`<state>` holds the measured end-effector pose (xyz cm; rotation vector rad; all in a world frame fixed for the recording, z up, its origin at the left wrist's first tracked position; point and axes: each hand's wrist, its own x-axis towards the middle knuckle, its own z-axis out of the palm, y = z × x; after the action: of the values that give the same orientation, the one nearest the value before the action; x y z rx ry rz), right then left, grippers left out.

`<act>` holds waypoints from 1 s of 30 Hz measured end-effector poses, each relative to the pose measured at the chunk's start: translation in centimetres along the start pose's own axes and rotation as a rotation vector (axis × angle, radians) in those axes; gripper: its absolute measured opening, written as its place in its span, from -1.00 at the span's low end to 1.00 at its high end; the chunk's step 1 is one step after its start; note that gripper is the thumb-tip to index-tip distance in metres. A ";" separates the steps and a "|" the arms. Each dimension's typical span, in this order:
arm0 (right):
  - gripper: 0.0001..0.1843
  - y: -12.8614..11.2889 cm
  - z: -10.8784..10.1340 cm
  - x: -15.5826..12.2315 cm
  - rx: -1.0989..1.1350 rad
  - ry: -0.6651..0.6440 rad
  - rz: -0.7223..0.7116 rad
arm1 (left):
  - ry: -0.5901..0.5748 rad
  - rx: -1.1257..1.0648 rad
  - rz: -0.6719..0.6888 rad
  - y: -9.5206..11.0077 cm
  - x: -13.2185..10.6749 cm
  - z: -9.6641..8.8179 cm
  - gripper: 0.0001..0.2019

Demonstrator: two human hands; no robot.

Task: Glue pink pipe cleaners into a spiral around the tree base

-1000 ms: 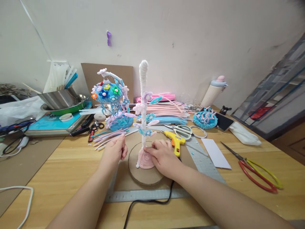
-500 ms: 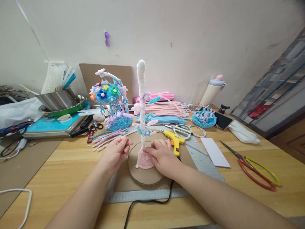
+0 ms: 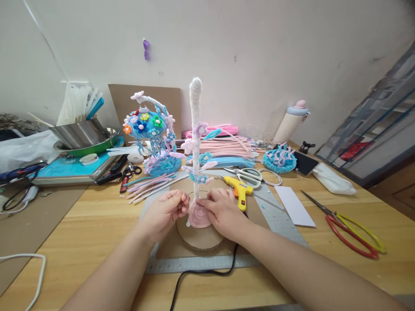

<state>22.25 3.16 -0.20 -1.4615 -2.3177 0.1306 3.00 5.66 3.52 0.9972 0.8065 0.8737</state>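
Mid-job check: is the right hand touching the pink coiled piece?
Touching. The head view shows the right hand with its thumb laid on the upper edge of the pink coiled piece, no gap between.

Bare hands [image 3: 223, 214], forearms [image 3: 121, 259] bare where visible

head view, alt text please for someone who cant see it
A right hand touches the pink spiral base of an upright white stem with pastel flowers, on a cardboard disc; the left hand is curled close by. A yellow glue gun lies beyond the right hand.
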 end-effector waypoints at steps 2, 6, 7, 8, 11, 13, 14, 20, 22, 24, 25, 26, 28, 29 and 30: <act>-0.64 0.0 0.1 0.0 -0.002 0.001 0.002 | 0.020 0.043 0.014 -0.2 0.0 0.0 -0.72; -0.65 0.1 0.2 0.0 -0.003 0.003 0.003 | 0.068 0.124 0.047 -0.5 0.1 -0.2 -0.70; -0.65 0.1 0.2 0.0 -0.003 0.005 0.003 | 0.074 0.139 0.056 -0.6 0.1 -0.2 -0.69; -0.65 0.1 0.2 0.0 -0.003 0.006 0.003 | 0.076 0.152 0.063 -0.6 0.2 -0.2 -0.68; -0.65 0.0 0.2 0.0 -0.001 0.007 0.003 | 0.070 0.183 0.075 -0.5 0.1 -0.1 -0.67; -0.65 0.0 0.1 0.0 -0.001 0.005 0.002 | 0.071 0.195 0.080 -0.4 0.1 0.1 -0.68; -0.65 0.0 0.1 0.0 0.000 0.004 0.001 | 0.075 0.199 0.085 -0.3 0.1 0.2 -0.68; -0.64 0.0 -0.1 0.0 0.002 -0.007 -0.001 | 0.101 0.225 0.136 -0.2 0.5 0.1 -0.64; -0.64 0.0 -0.1 0.0 0.003 -0.006 0.001 | 0.104 0.224 0.145 -0.2 0.6 -0.1 -0.61; -0.63 0.0 0.0 0.0 0.006 -0.005 0.001 | 0.113 0.212 0.149 -0.3 0.7 -0.3 -0.60; -0.63 0.0 0.0 0.0 0.007 -0.004 0.000 | 0.119 0.203 0.149 -0.3 0.7 -0.4 -0.60; -0.63 0.0 0.0 0.0 0.008 -0.003 0.000 | 0.127 0.192 0.148 -0.3 0.6 -0.4 -0.62; -0.63 0.0 0.1 0.0 0.009 -0.001 0.001 | 0.137 0.164 0.140 -0.4 0.6 -0.5 -0.67; -0.63 0.0 0.1 0.1 0.009 -0.001 0.002 | 0.138 0.147 0.133 -0.4 0.6 -0.5 -0.68; -0.63 0.0 0.1 0.1 0.009 -0.001 0.001 | 0.135 0.127 0.123 -0.4 0.5 -0.5 -0.69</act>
<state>22.17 3.22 -0.25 -1.4588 -2.3143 0.1422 2.92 6.19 2.87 1.1172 0.9312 1.0136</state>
